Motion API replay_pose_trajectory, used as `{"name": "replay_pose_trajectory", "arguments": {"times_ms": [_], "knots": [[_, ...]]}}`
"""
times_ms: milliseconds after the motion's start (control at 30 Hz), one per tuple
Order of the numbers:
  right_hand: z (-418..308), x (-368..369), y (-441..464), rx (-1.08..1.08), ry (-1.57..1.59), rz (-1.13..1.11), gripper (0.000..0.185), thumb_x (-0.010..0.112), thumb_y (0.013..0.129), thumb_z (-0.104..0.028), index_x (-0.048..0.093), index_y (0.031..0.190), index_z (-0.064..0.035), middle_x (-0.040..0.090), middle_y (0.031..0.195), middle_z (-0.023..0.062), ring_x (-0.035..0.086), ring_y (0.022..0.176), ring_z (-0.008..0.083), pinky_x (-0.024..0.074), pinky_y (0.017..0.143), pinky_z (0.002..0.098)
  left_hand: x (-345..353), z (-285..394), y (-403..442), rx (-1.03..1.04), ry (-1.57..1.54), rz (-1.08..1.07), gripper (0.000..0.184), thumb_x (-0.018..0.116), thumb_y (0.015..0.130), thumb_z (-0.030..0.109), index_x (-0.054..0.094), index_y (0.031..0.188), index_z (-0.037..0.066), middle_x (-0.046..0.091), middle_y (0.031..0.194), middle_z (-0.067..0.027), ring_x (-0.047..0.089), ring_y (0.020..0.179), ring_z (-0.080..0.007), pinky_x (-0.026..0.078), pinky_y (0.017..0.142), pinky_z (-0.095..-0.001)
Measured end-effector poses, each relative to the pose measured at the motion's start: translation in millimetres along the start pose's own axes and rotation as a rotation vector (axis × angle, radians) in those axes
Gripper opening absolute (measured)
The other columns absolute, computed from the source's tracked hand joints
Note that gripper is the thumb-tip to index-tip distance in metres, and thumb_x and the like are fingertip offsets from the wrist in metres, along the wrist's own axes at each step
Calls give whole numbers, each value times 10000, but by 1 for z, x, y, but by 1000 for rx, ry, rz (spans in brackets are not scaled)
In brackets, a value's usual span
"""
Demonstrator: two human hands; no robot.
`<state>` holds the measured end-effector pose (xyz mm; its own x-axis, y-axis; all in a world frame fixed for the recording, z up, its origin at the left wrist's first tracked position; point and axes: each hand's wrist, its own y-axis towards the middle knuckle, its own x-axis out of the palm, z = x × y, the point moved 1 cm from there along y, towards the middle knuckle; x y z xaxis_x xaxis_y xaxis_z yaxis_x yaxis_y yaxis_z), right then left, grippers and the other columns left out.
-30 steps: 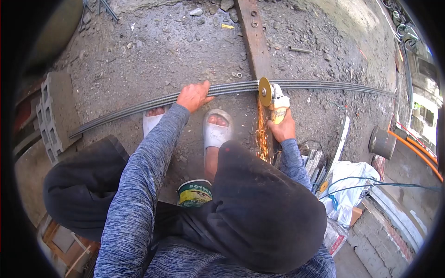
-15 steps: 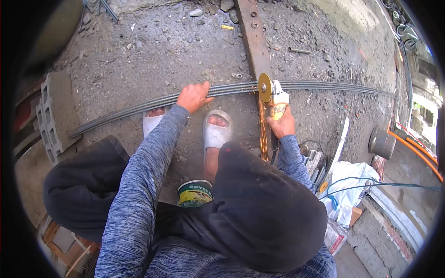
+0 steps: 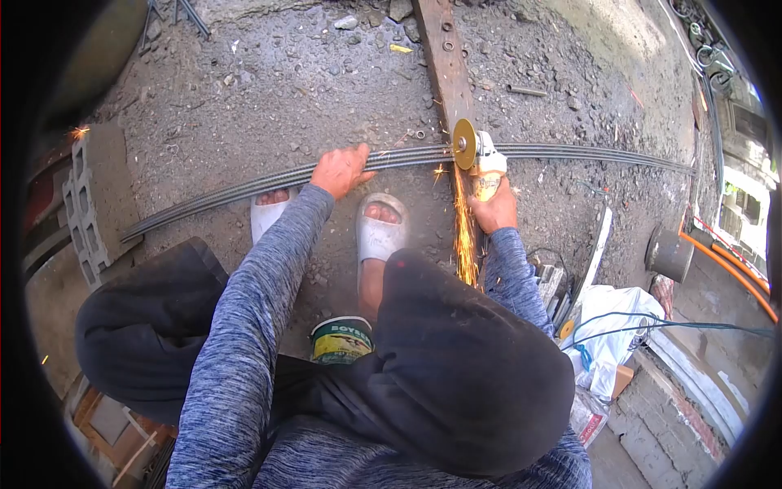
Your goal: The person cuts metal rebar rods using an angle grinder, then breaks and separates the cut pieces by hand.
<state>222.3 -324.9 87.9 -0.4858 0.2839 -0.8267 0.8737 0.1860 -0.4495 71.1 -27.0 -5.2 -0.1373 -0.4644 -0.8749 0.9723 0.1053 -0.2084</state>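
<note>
Several long steel bars lie side by side across the view, over a rusty metal beam. My left hand is closed around the bars, left of the beam. My right hand grips an angle grinder with a yellow and white body. Its gold cutting disc meets the bars where they cross the beam. Orange sparks stream down from the disc toward my right knee. The disc hides the exact contact spot.
A hollow concrete block sits under the left end of the bars. A paint can stands between my legs. At right are a white plastic bag, a dark cord and a metal cylinder. A short pipe lies on the gravelly ground.
The spark stream has grown thicker and brighter, with stray sparks now near the bars and the concrete block. The grinder has tilted slightly and its disc sits a little lower. My left hand stays put.
</note>
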Motion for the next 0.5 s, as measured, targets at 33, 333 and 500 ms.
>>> {"name": "replay_pose_trajectory", "arguments": {"times_ms": [33, 333, 500], "knots": [[-1, -1, -1, 5, 1, -5, 691, 789, 701, -251, 495, 1267, 15, 684, 1111, 287, 675, 1025, 441, 531, 904, 479, 0, 0, 0, -1, -3, -3, 435, 692, 903, 454, 486, 1006, 85, 701, 849, -152, 715, 805, -367, 573, 668, -482], [10, 2, -4, -30, 52, -16, 689, 790, 700, -235, 489, 1260, 29, 694, 1060, 293, 686, 992, 440, 537, 884, 479, -3, 0, 1, -29, -35, -60, 447, 685, 913, 455, 476, 1011, 71, 696, 882, -186, 695, 834, -401, 551, 702, -508], [14, 3, -7, -73, 19, 6, 703, 786, 697, -233, 477, 1263, 46, 695, 1020, 302, 690, 963, 444, 544, 861, 482, -5, 1, 1, -24, -50, -58, 451, 679, 916, 463, 473, 1006, 73, 696, 881, -189, 695, 831, -403, 550, 698, -511]]}}
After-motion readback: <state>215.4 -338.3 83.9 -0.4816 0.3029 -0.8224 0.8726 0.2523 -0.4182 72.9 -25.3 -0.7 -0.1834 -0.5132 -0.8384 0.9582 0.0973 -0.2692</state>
